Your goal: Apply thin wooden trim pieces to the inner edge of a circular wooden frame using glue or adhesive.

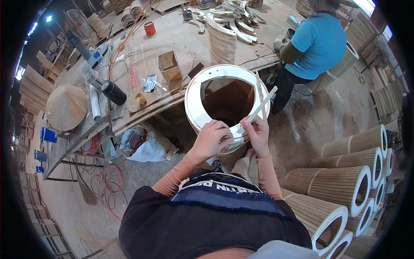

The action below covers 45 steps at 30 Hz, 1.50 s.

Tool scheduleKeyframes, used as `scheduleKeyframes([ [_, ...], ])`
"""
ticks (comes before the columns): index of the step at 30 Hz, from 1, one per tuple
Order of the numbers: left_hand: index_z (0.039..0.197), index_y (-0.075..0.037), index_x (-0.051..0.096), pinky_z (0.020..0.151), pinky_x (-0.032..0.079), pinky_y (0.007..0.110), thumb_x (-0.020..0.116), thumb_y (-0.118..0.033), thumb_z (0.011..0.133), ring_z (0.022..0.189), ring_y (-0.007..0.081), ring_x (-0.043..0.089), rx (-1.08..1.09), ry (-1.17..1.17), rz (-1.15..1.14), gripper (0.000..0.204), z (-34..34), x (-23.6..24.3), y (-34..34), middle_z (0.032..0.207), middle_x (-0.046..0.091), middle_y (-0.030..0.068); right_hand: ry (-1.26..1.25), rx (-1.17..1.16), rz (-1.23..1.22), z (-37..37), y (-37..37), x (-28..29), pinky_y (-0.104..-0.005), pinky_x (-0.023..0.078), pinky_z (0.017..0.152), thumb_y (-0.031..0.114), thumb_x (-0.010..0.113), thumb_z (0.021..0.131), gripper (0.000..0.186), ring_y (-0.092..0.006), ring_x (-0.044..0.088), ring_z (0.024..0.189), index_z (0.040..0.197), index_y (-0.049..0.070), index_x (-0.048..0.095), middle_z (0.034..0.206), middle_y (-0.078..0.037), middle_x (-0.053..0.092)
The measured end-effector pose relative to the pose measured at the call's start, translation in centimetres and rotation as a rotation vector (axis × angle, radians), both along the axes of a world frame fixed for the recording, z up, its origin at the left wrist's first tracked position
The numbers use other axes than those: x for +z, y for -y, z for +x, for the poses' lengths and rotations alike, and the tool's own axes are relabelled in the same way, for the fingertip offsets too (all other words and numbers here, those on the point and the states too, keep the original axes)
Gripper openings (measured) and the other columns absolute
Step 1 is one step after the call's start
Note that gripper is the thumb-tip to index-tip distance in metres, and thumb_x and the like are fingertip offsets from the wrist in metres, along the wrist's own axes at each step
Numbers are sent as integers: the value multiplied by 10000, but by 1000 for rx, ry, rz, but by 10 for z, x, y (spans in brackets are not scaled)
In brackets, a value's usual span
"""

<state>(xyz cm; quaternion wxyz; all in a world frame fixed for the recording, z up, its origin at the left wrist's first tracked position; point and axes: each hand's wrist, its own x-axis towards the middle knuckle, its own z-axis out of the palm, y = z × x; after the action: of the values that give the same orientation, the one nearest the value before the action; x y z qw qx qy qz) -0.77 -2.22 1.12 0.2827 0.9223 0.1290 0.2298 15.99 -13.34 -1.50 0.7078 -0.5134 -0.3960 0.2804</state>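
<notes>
In front of me stands a round hollow drum with a broad white ring (195,103) on top and a dark opening in the middle. My right hand (258,136) is closed on a thin pale strip (266,99) that slants up and away over the ring's right side. A second, browner thin strip (258,86) runs beside it; whether that hand also grips it I cannot tell. My left hand (210,141) is over the near rim, its fingers curled and pinched together. What they hold, if anything, is hidden.
A workbench (142,56) lies beyond, with a wooden box (170,66), a red can (149,28), a dark bottle (114,92) and stacked curved pieces (222,41). Far right, a person (319,43) in blue works. Slatted drums (340,185) lie at right; a hose (108,183) coils at left.
</notes>
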Motion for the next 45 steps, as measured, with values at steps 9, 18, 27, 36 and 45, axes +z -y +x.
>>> scheduleKeyframes([
  [9, 866, -93, 645, 851, 424, 355, 713, -132, 777, 982, 226, 569, 8, -9, 141, 119, 3, 1, 7, 951, 606, 29, -9, 10, 17, 2, -1, -4, -229, 481, 763, 99, 655, 968, 93, -76, 587, 860, 977, 7, 644, 957, -29, 650],
  [18, 882, -108, 680, 862, 431, 365, 747, -152, 780, 993, 231, 596, 122, 64, 56, 130, 0, -15, 13, 984, 642, 21, -13, 10, 5, 2, -2, -4, -228, 480, 769, 80, 645, 964, 88, -78, 585, 845, 993, -2, 652, 943, -36, 656],
  [27, 889, -113, 705, 890, 429, 371, 768, -173, 780, 1031, 238, 600, 116, 57, 24, 140, -4, -14, 10, 1007, 654, 27, -10, 26, 13, 3, -2, -7, -225, 476, 755, 98, 650, 969, 97, -73, 577, 849, 979, 2, 639, 956, -32, 643],
  [36, 880, -114, 700, 881, 434, 376, 772, -180, 777, 1013, 239, 599, 116, 60, 30, 142, -6, -11, 9, 994, 652, 22, 2, 35, -2, 2, -1, -4, -222, 481, 744, 90, 649, 968, 92, -72, 586, 843, 976, -2, 636, 960, -36, 647],
  [45, 879, -127, 695, 881, 428, 366, 763, -185, 774, 1029, 224, 593, 121, 72, 105, 137, -5, -12, 10, 986, 649, 13, -15, 31, -10, 2, -1, -5, -224, 489, 760, 70, 645, 962, 80, -79, 601, 844, 986, -6, 646, 941, -40, 659],
])
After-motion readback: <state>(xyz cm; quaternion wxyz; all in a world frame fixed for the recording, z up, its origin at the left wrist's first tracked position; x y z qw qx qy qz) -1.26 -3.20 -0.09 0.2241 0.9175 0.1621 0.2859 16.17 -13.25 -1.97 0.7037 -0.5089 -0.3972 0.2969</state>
